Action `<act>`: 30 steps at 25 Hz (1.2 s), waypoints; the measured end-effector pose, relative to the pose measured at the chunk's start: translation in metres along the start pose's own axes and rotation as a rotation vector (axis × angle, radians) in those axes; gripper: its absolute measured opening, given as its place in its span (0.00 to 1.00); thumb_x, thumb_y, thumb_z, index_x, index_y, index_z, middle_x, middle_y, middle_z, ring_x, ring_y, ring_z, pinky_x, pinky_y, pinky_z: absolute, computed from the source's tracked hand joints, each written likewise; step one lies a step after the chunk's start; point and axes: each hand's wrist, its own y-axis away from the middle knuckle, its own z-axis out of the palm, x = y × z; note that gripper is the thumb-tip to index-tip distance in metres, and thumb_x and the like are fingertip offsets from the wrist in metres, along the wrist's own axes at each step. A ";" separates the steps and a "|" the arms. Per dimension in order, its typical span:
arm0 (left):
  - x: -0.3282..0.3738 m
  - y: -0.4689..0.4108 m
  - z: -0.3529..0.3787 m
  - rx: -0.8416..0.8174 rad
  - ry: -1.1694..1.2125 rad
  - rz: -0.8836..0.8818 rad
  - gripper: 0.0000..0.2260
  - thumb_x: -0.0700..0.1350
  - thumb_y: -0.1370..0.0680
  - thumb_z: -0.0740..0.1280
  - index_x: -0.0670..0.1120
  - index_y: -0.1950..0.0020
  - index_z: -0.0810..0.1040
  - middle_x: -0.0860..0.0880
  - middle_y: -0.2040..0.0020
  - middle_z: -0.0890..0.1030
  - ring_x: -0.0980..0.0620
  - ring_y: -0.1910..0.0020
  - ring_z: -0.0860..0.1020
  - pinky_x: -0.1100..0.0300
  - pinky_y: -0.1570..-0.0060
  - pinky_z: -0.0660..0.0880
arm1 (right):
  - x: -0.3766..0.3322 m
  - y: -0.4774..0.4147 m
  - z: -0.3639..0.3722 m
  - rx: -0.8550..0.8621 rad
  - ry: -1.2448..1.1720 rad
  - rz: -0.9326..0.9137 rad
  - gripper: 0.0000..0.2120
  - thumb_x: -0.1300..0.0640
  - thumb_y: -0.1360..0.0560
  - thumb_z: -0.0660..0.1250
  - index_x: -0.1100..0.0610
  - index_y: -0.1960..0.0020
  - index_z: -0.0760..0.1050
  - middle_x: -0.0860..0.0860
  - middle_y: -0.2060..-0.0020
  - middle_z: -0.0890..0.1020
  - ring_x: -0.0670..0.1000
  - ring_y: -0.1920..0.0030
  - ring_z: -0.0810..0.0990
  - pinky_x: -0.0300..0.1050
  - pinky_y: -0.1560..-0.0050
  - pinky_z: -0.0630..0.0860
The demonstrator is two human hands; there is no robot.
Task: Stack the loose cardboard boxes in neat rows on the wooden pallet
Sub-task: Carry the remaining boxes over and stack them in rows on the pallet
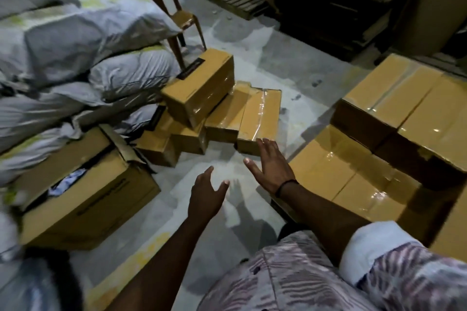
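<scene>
Both hands were empty, fingers spread: left hand (pixel 207 194) and right hand (pixel 270 166) hovered near the loose boxes (pixel 199 91) heaped on the far floor. I judged pick-up in hand; next, clasp the nearest taped box (pixel 260 116), then carry it right onto the stacked rows (pixel 394 118).

The stacked boxes (pixel 394 118) at my right run off the right edge and cover whatever carries them. The top loose box (pixel 199 91) hides part of the lower boxes (pixel 188 137) under it. The print (pixel 101 200) on the open carton (pixel 106 221) is too blurred for me to read.
</scene>
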 end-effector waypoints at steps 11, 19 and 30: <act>-0.030 -0.150 -0.053 0.070 0.142 -0.129 0.31 0.58 0.22 0.70 0.48 0.23 0.68 0.46 0.27 0.73 0.46 0.30 0.73 0.46 0.31 0.72 | -0.055 -0.176 0.055 -0.136 -0.040 -0.037 0.39 0.31 0.20 0.51 0.52 0.17 0.48 0.54 0.19 0.55 0.57 0.19 0.50 0.58 0.21 0.56; -0.017 -0.324 -0.111 0.034 0.033 -0.117 0.29 0.63 0.22 0.67 0.49 0.25 0.71 0.49 0.31 0.75 0.47 0.32 0.75 0.50 0.35 0.74 | -0.078 -0.376 0.051 -0.183 0.012 -0.036 0.39 0.32 0.20 0.52 0.53 0.17 0.49 0.56 0.20 0.58 0.58 0.20 0.55 0.56 0.23 0.60; -0.037 -0.513 -0.150 -0.060 0.020 -0.167 0.26 0.55 0.20 0.69 0.47 0.25 0.72 0.46 0.29 0.74 0.46 0.31 0.74 0.51 0.34 0.72 | -0.106 -0.531 0.085 -0.226 -0.007 0.056 0.39 0.33 0.19 0.53 0.54 0.17 0.49 0.56 0.20 0.57 0.57 0.20 0.55 0.54 0.22 0.59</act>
